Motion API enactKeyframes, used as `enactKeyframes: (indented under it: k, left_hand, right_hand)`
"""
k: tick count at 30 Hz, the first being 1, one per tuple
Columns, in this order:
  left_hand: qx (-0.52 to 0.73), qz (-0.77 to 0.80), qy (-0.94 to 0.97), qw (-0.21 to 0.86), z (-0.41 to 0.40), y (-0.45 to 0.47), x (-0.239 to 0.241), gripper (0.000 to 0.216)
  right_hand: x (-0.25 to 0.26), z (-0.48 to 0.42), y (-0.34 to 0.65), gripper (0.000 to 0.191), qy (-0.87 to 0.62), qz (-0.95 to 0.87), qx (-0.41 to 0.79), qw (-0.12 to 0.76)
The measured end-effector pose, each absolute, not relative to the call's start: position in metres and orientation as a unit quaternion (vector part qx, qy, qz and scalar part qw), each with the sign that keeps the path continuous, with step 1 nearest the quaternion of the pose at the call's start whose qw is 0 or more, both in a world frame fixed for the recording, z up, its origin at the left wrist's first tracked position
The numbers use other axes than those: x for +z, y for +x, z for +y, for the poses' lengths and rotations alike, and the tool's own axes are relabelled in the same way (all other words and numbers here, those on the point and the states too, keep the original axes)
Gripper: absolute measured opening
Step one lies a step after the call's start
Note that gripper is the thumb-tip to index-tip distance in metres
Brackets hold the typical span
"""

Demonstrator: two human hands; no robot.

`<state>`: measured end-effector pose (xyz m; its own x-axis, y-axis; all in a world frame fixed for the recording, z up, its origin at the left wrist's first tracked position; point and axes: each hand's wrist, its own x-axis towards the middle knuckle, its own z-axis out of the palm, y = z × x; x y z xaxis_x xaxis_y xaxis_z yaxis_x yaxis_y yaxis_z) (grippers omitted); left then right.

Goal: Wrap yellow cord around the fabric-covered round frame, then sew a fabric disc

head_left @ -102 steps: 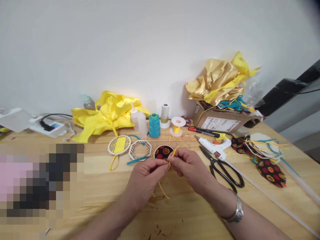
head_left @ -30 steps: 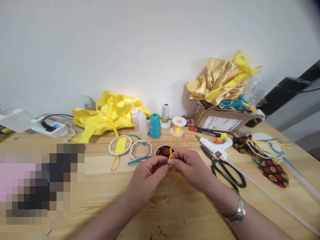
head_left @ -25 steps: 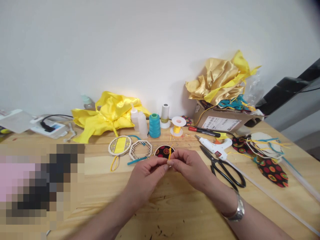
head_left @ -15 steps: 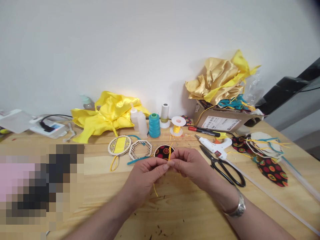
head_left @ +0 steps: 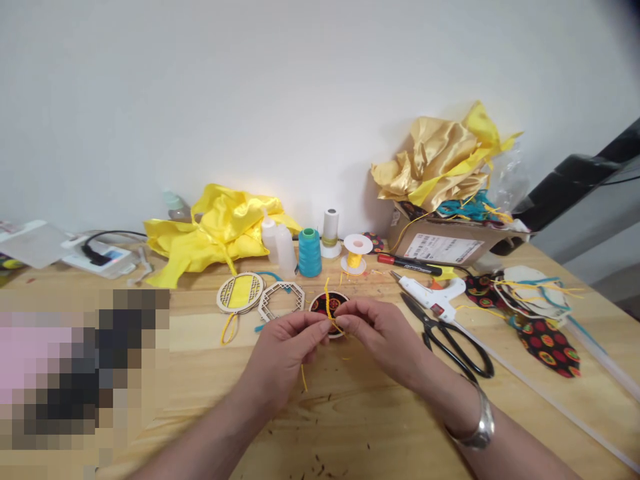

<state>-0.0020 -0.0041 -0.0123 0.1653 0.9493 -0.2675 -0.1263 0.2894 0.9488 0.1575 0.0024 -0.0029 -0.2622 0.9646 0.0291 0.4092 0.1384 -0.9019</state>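
Note:
My left hand [head_left: 285, 357] and my right hand [head_left: 383, 337] meet over the wooden table [head_left: 380, 427], both pinching a thin yellow cord [head_left: 329, 308]. One end of the cord sticks up between the fingertips, and another end hangs down below my left hand. Just behind the fingertips lies a round black disc with red and yellow dots [head_left: 327, 303], partly hidden by my fingers. A metal watch sits on my right wrist.
Two wooden lattice frames [head_left: 260, 297] lie to the left of the disc. Black scissors [head_left: 450, 337] and a white glue gun [head_left: 430, 293] lie to the right. Thread spools [head_left: 310, 252], glue bottles, yellow satin [head_left: 215, 227] and a cardboard box [head_left: 445, 243] line the wall. Patterned fabric pieces [head_left: 545, 333] lie far right.
The upright end of the cord has moved left and stands taller above my fingertips. My hands stay pinched together, working the cord in small motions.

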Motion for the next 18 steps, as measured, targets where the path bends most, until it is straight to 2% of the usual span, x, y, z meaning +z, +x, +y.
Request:
enactKeyframes:
  k: [3, 6, 13, 18]
  left_hand:
    - [0.438, 0.506, 0.411, 0.619, -0.003, -0.003, -0.013, 0.016]
    - [0.443, 0.517, 0.41, 0.607, -0.003, -0.002, -0.012, 0.014]
    - [0.452, 0.513, 0.337, 0.648, -0.005, 0.0, -0.013, 0.016]
    - [0.452, 0.479, 0.293, 0.693, -0.006, -0.001, -0.015, 0.014]
  right_hand:
    - [-0.001, -0.003, 0.157, 0.02, -0.549, -0.726, 0.285, 0.3]
    - [0.003, -0.013, 0.154, 0.023, -0.551, -0.754, 0.211, 0.289]
    - [-0.003, -0.031, 0.142, 0.015, -0.353, -0.912, 0.0, 0.208]
    - [-0.007, -0.031, 0.14, 0.015, -0.298, -0.941, -0.036, 0.154]
